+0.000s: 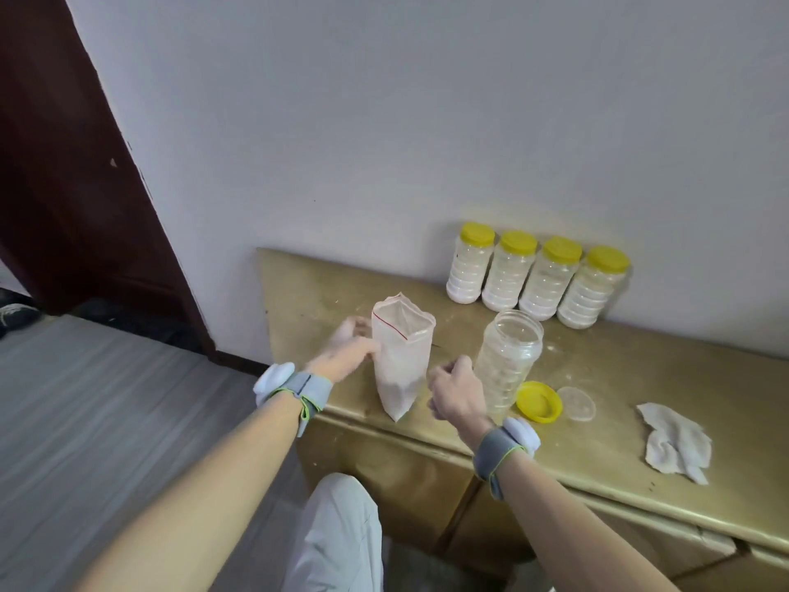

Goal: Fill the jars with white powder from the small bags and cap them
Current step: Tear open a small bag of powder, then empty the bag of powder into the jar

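A clear zip bag point(401, 356) with a red seal line stands upright and open on the gold cabinet top point(619, 378), with white powder in its bottom. My left hand point(348, 350), blurred, grips the bag's left side. My right hand point(457, 388) hovers between the bag and an open, empty ribbed jar point(506, 361), its fingers curled and nothing visible in them. A yellow cap point(539, 401) lies upside down to the right of the jar, with a clear inner disc point(576, 403) beside it. Several capped jars point(540, 275) holding powder stand in a row against the wall.
A crumpled white tissue point(676, 442) lies on the cabinet top to the right. The white wall point(427, 121) runs close behind the jars. A dark door frame point(85, 185) and grey floor point(85, 399) are to the left. The cabinet's front edge point(597, 493) is near my wrists.
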Demonstrator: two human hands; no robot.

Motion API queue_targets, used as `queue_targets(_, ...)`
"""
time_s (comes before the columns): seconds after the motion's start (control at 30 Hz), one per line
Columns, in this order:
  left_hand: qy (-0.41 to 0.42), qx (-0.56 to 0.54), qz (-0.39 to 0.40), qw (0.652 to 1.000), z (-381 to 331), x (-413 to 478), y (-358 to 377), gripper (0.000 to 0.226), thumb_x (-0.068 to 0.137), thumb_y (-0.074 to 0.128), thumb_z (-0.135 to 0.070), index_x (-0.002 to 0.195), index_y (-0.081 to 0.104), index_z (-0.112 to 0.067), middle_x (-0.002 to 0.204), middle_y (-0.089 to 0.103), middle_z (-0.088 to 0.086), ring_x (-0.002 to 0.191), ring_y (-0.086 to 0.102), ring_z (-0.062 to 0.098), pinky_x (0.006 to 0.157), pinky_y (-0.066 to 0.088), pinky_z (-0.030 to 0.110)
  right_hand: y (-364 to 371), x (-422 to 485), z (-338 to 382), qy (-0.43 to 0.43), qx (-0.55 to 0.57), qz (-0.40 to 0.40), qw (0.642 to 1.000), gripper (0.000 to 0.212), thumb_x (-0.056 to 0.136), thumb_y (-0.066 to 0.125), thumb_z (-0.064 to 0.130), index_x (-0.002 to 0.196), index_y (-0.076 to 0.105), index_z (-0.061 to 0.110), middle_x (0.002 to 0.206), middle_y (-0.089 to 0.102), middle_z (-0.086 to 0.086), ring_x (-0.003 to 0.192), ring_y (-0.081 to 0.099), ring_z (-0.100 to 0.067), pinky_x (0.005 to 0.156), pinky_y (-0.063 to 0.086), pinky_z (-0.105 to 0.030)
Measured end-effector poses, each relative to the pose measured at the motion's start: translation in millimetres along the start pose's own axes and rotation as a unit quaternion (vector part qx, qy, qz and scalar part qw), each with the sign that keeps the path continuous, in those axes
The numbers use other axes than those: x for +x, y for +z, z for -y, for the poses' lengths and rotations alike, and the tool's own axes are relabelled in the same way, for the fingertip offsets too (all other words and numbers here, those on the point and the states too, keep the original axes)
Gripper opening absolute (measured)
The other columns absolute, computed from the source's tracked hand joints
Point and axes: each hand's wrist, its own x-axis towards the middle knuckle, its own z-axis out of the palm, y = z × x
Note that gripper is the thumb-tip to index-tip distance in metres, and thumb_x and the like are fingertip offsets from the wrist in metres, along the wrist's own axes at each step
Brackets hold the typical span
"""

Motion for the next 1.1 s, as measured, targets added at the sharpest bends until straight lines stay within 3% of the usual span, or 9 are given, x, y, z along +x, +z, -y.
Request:
queue_targets(0.13, 0.068, 0.079, 0.034, 0.994, 26.3, 22.8, 24.5, 0.135, 0.030, 0.098, -0.040, 0.143, 0.024, -0.037, 0.138, 0.047, -0.005, 0.129, 0.048, 0.015, 0.110, 0.043, 0.039, 9.6, 8.8, -24.9, 0.023, -0.134, 0.102, 0.985, 0.032, 0.086, 0.063, 0.019, 0.109, 0.041, 0.016, 0.094, 0.063, -0.012, 0.076, 0.064, -0.028, 0.066, 0.056, -0.035)
queue_targets(0.23, 0.088, 0.039, 0.015, 0.995, 16.3, 26.6, 40.7, 0.143, 0.032, 0.100, -0.052, 0.144, 0.011, -0.049, 0.143, 0.045, -0.010, 0.132, 0.047, 0.013, 0.112, 0.042, 0.039, 9.6, 12.4, -29.0, -0.003, -0.229, 0.131, 0.965, 0.042, 0.079, 0.072, 0.034, 0.102, 0.039, 0.024, 0.105, 0.061, -0.009, 0.092, 0.063, -0.030, 0.082, 0.057, -0.045)
queue_targets(0.3, 0.100, 0.009, 0.014, 0.995, 5.9, 28.1, 47.5, 0.144, 0.045, 0.101, -0.036, 0.150, 0.003, -0.041, 0.142, 0.045, -0.014, 0.131, 0.046, 0.012, 0.113, 0.038, 0.035, 8.7, 12.8, -27.6, -0.013, -0.256, 0.145, 0.956, 0.052, 0.072, 0.075, 0.046, 0.101, 0.038, 0.023, 0.103, 0.055, -0.004, 0.096, 0.059, -0.028, 0.078, 0.052, -0.042)
queue_targets(0.37, 0.090, 0.007, 0.008, 0.996, -1.4, 32.5, 51.5, 0.132, 0.052, 0.099, -0.021, 0.151, 0.013, -0.030, 0.132, 0.051, -0.010, 0.123, 0.051, 0.015, 0.109, 0.041, 0.033, 7.6, 10.6, -25.9, -0.036, -0.281, 0.152, 0.947, 0.061, 0.075, 0.072, 0.052, 0.115, 0.041, 0.020, 0.108, 0.051, -0.003, 0.106, 0.056, -0.028, 0.084, 0.047, -0.037)
queue_targets(0.5, 0.048, 0.143, 0.001, 0.989, -14.8, 32.8, 57.6, 0.074, 0.055, 0.093, -0.031, 0.121, 0.061, -0.021, 0.117, 0.068, 0.001, 0.106, 0.064, 0.020, 0.095, 0.052, 0.033, 9.2, 9.0, -29.5, -0.057, -0.302, 0.148, 0.940, 0.065, 0.083, 0.060, 0.057, 0.132, 0.040, 0.019, 0.121, 0.051, -0.008, 0.113, 0.056, -0.032, 0.095, 0.045, -0.038)
queue_targets(0.63, 0.011, 0.254, 0.046, 0.966, -22.9, 27.9, 60.8, 0.039, 0.079, 0.072, -0.041, 0.107, 0.072, -0.014, 0.110, 0.070, 0.005, 0.105, 0.064, 0.027, 0.095, 0.052, 0.034, 12.0, 5.9, -29.5, -0.058, -0.309, 0.138, 0.939, 0.051, 0.089, 0.052, 0.051, 0.128, 0.041, 0.020, 0.119, 0.050, -0.007, 0.114, 0.057, -0.034, 0.099, 0.044, -0.039)
queue_targets(0.8, 0.023, 0.175, 0.032, 0.984, -30.8, 25.1, 55.7, 0.023, 0.095, 0.055, -0.029, 0.077, 0.066, -0.021, 0.095, 0.062, 0.002, 0.089, 0.054, 0.021, 0.080, 0.041, 0.026, 14.3, 5.3, -29.8, -0.051, -0.291, 0.143, 0.944, 0.048, 0.091, 0.046, 0.051, 0.131, 0.042, 0.025, 0.121, 0.051, -0.009, 0.115, 0.054, -0.034, 0.103, 0.041, -0.041)
queue_targets(0.97, 0.089, -0.072, -0.085, 0.990, -62.4, 21.8, 44.7, 0.023, 0.102, 0.048, -0.022, 0.079, 0.051, -0.022, 0.076, 0.049, -0.005, 0.069, 0.045, 0.012, 0.060, 0.036, 0.023, 6.9, 1.1, -11.8, 0.077, 0.057, 0.168, 0.981, 0.068, 0.087, 0.029, 0.075, 0.121, 0.060, 0.025, 0.115, 0.067, -0.008, 0.083, 0.059, -0.022, 0.067, 0.045, -0.029)
queue_targets(1.1, 0.059, -0.199, -0.098, 0.973, -103.3, 16.3, 37.5, 0.039, 0.105, 0.036, -0.019, 0.066, 0.039, -0.021, 0.062, 0.044, -0.010, 0.055, 0.037, 0.010, 0.056, 0.022, 0.026, 0.5, -14.3, 23.6, 0.091, 0.377, 0.195, 0.901, 0.072, 0.085, 0.036, 0.083, 0.128, 0.055, 0.028, 0.113, 0.066, -0.013, 0.070, 0.063, -0.026, 0.056, 0.047, -0.028)
